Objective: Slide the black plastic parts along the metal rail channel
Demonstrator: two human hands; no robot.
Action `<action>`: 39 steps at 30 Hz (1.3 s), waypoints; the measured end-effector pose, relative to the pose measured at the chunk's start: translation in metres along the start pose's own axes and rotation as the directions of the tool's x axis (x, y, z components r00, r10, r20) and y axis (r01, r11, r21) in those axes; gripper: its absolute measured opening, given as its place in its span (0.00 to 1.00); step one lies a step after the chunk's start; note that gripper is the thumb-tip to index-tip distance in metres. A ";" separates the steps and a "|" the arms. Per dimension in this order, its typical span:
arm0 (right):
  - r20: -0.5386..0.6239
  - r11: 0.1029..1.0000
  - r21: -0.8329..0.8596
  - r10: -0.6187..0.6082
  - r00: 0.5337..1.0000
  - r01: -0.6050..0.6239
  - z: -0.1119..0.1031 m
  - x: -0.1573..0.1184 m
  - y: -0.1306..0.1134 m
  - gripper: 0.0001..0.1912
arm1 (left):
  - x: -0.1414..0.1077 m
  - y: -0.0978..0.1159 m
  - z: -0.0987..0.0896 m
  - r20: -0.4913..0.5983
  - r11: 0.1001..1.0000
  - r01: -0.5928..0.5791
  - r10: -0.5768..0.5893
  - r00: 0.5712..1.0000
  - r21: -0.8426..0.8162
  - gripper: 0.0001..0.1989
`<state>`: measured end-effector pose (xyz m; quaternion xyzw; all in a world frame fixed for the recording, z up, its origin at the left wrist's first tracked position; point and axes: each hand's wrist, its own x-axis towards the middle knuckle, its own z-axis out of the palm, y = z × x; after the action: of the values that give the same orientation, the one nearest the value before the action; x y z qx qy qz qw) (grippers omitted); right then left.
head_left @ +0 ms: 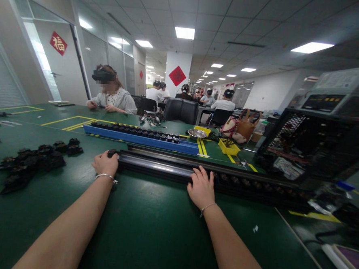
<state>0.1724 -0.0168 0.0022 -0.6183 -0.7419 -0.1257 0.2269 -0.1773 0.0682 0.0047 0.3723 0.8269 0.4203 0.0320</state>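
A long black rail with a shiny channel lies across the green table. At its left end my left hand has its fingers closed round a small black part. My right hand rests on the rail near its middle, fingers spread, holding nothing. Right of that hand, a row of small black parts sits in the rail. A loose pile of similar black parts lies to the left of my left hand.
Behind the rail stands a blue tray with black parts. Further right are a metal dish, a yellow bin and an open computer case. A person sits across the table.
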 end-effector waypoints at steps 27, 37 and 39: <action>0.007 1.000 -0.005 0.006 1.000 -0.006 0.001 0.000 0.000 0.13 | 0.012 -0.007 -0.002 -0.048 0.997 0.066 -0.067 0.997 -0.035 0.24; 0.009 1.000 -0.006 0.004 1.000 -0.004 0.001 0.000 0.001 0.12 | 0.022 -0.015 -0.003 -0.016 0.999 0.046 -0.046 0.999 -0.025 0.24; 0.003 1.000 -0.003 0.001 1.000 -0.001 0.001 -0.001 0.001 0.12 | 0.022 -0.014 -0.004 -0.008 0.999 0.044 -0.044 0.999 -0.028 0.25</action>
<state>0.1730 -0.0169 0.0015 -0.6191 -0.7419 -0.1255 0.2248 -0.2033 0.0744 0.0031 0.3518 0.8290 0.4326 0.0429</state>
